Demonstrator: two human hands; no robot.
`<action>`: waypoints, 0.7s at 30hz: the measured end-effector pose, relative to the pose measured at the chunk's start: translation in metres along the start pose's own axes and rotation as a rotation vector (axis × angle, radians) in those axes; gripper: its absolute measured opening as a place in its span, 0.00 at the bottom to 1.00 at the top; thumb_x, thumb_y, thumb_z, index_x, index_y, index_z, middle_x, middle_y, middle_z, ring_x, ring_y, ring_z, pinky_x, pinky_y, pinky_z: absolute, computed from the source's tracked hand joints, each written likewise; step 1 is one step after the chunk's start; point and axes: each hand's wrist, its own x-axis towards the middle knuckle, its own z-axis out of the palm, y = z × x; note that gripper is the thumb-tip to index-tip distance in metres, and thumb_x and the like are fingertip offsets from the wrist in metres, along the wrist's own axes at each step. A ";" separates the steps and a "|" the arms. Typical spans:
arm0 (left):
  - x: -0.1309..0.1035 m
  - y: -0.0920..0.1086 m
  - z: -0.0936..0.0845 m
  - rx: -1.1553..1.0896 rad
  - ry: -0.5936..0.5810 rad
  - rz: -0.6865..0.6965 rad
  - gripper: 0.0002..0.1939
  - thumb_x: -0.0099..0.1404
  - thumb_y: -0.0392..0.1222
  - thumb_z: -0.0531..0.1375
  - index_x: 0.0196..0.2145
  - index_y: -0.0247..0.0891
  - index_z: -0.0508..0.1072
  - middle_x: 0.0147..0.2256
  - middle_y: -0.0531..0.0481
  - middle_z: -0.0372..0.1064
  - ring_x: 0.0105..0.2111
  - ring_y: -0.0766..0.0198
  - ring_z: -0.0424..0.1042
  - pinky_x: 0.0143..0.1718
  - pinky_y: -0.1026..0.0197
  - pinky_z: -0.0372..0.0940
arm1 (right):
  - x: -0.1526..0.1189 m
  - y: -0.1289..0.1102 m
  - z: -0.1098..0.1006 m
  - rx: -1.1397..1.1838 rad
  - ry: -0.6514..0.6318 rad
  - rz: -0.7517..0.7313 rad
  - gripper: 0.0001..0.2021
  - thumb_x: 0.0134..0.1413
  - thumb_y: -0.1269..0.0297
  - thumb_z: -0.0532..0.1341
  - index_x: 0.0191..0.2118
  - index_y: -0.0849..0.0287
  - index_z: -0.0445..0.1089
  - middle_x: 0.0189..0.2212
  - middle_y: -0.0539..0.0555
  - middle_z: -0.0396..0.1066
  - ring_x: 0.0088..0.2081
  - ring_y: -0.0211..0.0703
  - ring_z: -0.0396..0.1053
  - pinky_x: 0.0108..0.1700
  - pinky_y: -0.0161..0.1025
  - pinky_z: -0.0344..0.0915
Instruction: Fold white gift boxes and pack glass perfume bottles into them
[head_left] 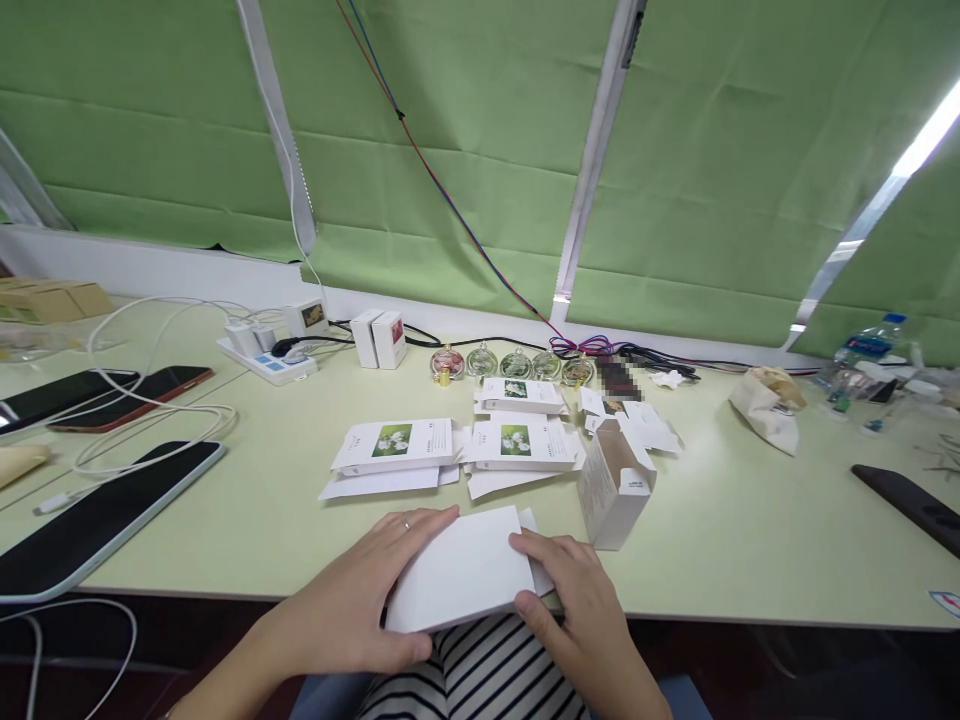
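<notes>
At table edge, left hand and right hand grip flat white carton.

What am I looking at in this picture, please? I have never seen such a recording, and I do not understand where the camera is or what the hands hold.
The camera sits on a person's head and looks down at their own two bare hands; no machine is involved. The left hand and the right hand hold a flat white cardboard sheet at the near edge of a pale green table. Behind it lie flat unfolded boxes with flower pictures, one open white box, a row of small round glass bottles, phones, a tablet and a power strip.
</notes>
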 end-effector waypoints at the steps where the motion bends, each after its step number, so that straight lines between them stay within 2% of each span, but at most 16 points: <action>1: 0.000 -0.001 0.000 0.001 0.003 0.005 0.50 0.53 0.58 0.62 0.65 0.45 0.41 0.63 0.43 0.46 0.60 0.41 0.48 0.59 0.42 0.49 | 0.000 0.001 0.000 -0.004 0.002 -0.005 0.17 0.61 0.55 0.52 0.52 0.53 0.62 0.46 0.52 0.72 0.43 0.46 0.69 0.43 0.43 0.67; 6: -0.001 -0.003 0.003 0.009 0.040 0.016 0.52 0.52 0.57 0.63 0.65 0.45 0.37 0.64 0.43 0.42 0.61 0.40 0.46 0.59 0.42 0.48 | -0.002 0.002 0.001 -0.006 0.003 -0.031 0.17 0.62 0.55 0.51 0.53 0.54 0.61 0.48 0.52 0.71 0.45 0.45 0.69 0.45 0.42 0.65; 14: -0.002 -0.001 0.002 0.025 0.061 0.013 0.48 0.54 0.54 0.62 0.65 0.45 0.41 0.63 0.43 0.48 0.59 0.41 0.51 0.57 0.43 0.52 | -0.001 0.001 0.002 0.030 -0.032 0.011 0.17 0.61 0.53 0.51 0.52 0.54 0.63 0.46 0.52 0.72 0.44 0.46 0.68 0.44 0.43 0.65; 21: -0.002 -0.004 0.003 0.029 0.050 0.027 0.47 0.54 0.54 0.62 0.64 0.45 0.41 0.63 0.43 0.47 0.60 0.42 0.49 0.58 0.42 0.50 | -0.001 0.001 0.001 0.048 -0.034 0.007 0.17 0.62 0.53 0.51 0.51 0.54 0.63 0.45 0.52 0.73 0.44 0.46 0.68 0.43 0.42 0.64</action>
